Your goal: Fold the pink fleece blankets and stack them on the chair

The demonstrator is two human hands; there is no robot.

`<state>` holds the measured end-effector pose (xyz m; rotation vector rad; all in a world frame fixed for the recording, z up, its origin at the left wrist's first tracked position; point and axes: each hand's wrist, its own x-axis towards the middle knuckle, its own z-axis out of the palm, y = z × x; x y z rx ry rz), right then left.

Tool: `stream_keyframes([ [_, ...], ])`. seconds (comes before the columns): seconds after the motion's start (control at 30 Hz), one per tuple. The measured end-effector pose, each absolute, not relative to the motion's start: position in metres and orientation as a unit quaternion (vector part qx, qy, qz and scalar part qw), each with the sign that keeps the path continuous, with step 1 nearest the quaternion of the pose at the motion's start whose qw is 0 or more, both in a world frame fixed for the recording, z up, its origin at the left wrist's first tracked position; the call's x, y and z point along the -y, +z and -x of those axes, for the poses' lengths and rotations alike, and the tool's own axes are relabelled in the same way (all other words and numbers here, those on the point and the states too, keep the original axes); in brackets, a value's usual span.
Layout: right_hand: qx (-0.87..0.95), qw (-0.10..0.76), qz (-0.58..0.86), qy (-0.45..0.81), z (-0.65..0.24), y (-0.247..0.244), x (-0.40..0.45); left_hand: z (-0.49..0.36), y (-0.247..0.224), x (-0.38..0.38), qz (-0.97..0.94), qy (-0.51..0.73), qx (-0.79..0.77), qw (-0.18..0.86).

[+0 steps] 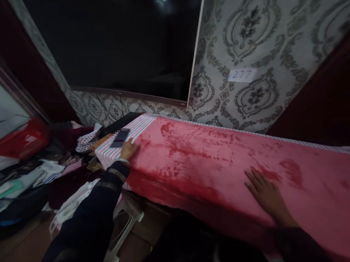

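A pinkish-red plush cloth [191,148] with a striped border [143,124] is spread over a long, low surface, its front side hanging down. Darker smudges mark the pile where it lies another way. My left hand [128,150] rests on the left part of the cloth by the striped border, fingers apart and gripping nothing that I can see. Just beyond it lies a dark, flat, phone-like object [121,138], partly pixelated. Farther right, my right hand [261,190] lies flat on the plush, palm down with its fingers stretched out.
A large dark television [124,38] hangs on the patterned wall, beside a paper label reading 277 [242,74]. Left of the cloth are heaped clothes [47,171] and a red bag [21,139]. A white stool-like frame [127,232] stands below the front edge.
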<state>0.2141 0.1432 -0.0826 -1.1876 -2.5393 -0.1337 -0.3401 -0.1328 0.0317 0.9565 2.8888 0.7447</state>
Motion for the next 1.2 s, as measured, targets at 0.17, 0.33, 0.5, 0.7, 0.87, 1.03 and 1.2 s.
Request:
stream_keyframes([
  [0.17,0.885,0.143,0.440,-0.042,-0.210,-0.065,-0.133,0.355,0.038,0.127,-0.283,0.327,-0.901,0.045],
  [0.33,0.886,0.183,0.425,-0.020,-0.211,-0.056,-0.131,0.355,0.039,0.137,-0.297,0.421,-0.851,0.103],
  [0.5,0.886,0.199,0.418,-0.001,-0.206,-0.045,-0.136,0.361,0.041,0.141,-0.340,0.481,-0.793,0.159],
  [0.7,0.893,0.202,0.399,0.058,-0.177,-0.031,-0.128,0.359,0.047,0.136,-0.336,0.443,-0.809,0.193],
  [0.87,0.891,0.193,0.405,0.065,-0.166,-0.025,-0.121,0.358,0.057,0.138,-0.333,0.430,-0.812,0.211],
  [1.03,0.902,0.198,0.375,0.082,-0.170,-0.018,-0.119,0.362,0.071,0.142,-0.350,0.448,-0.793,0.218],
  [1.2,0.900,0.198,0.378,0.085,-0.170,-0.024,-0.120,0.348,0.095,0.148,-0.396,0.416,-0.798,0.183],
])
